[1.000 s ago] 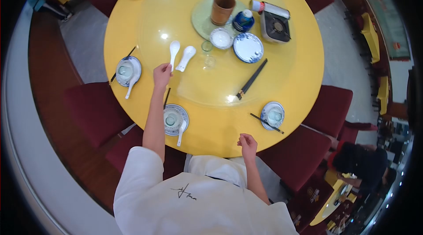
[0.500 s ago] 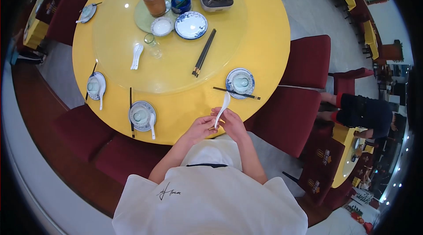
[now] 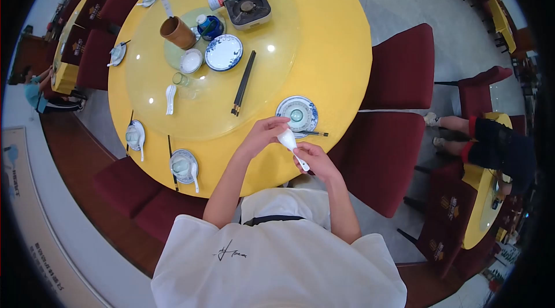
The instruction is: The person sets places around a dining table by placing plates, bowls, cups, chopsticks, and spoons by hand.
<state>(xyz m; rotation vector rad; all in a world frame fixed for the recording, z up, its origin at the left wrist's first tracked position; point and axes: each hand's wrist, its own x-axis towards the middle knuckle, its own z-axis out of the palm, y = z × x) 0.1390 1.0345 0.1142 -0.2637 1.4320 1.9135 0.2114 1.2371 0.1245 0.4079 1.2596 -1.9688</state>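
Note:
A white spoon (image 3: 288,141) is held between my two hands, over the near right part of the yellow table (image 3: 248,178). My left hand (image 3: 267,134) has its fingers closed at the bowl end of the spoon. Wrapped round the handle end is my right hand (image 3: 315,159). Just beyond them, a blue-patterned plate (image 3: 313,112) carries a bowl with a glass (image 3: 296,115) in it. Black chopsticks (image 3: 315,133) lie at the near side of that plate, partly hidden by my left hand.
On the glass turntable (image 3: 277,30) stand a portable stove (image 3: 248,10), a brown cup (image 3: 178,33), plates, spoons (image 3: 170,100) and long chopsticks (image 3: 244,84). Several place settings line the left edge. Red chairs (image 3: 376,158) surround the table. Two other people are farther away.
The view has shifted. My left hand has moved outward to the spoon's bowl, and the spoon has turned so its handle points toward my right hand.

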